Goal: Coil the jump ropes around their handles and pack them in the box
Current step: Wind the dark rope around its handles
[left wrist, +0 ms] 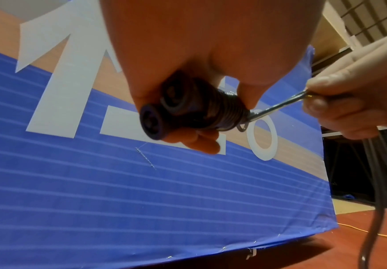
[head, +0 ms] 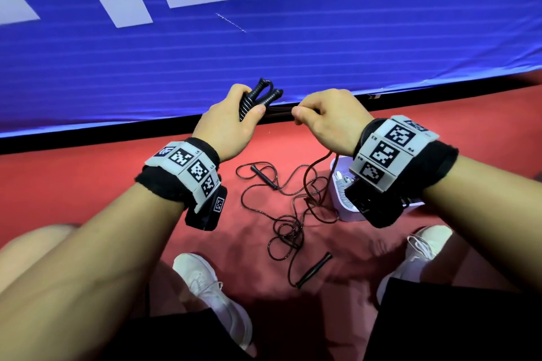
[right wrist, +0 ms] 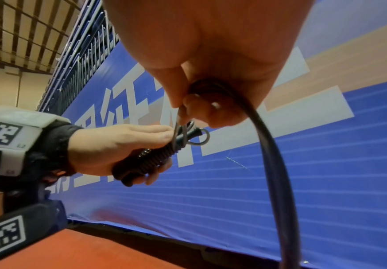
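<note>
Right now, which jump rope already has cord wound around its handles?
The jump rope gripped in the left hand; the other rope lies loose and tangled on the red floor.

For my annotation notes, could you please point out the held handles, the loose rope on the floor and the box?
held handles (head: 257, 99), head view, wrapped middle.
loose rope (head: 286, 228), head view, tangled loops.
box (head: 349, 215), head view, near wall.
</note>
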{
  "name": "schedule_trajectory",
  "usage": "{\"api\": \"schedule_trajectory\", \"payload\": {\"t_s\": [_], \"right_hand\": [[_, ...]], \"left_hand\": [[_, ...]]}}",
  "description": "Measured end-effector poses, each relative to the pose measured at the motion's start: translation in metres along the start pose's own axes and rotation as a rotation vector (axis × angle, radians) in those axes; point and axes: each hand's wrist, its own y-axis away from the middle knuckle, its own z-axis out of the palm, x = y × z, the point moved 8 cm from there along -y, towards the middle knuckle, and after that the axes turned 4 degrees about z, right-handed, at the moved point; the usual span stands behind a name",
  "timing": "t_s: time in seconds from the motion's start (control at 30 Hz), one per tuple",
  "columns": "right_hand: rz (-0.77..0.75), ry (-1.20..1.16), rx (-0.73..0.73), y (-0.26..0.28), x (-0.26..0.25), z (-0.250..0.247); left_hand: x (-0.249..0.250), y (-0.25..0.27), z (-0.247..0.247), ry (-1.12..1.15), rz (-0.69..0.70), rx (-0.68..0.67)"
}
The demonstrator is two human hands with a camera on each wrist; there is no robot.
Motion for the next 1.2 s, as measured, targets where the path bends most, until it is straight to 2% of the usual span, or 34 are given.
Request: {"api": "schedule_trajectory", "payload": {"t_s": [0.17, 0.27, 0.6, 0.77, 0.97, 1.2], "right_hand": [[0.021, -0.018, 0.06, -0.001, -0.001, -0.013], [-0.009, -0.027, 0.051, -0.002, -0.004, -0.015], [-0.114, -0.061, 0.05, -0.002, -0.014, -0.014], [-0.115, -0.044, 0.02, -0.003, -0.017, -0.011], [-0.034, -0.102, -0.007, -0.011, -0.011, -0.012], [0.068, -0.322, -0.064, -0.021, 0.006, -0.007]], "left_hand": [[0.004, 0.003, -0.009, -0.009, -0.005, 0.037], [0.009, 0.006, -0.004, -0.047, 0.007, -0.004], [0.036, 0.018, 0.009, -0.246, 0.193, -0.106], [0.047, 0.02, 0.014, -0.289, 0.204, -0.098], [0.054, 0.023, 0.012, -0.241, 0.251, -0.052], [0.059, 0.028, 0.007, -0.184, 0.308, 0.01]]}}
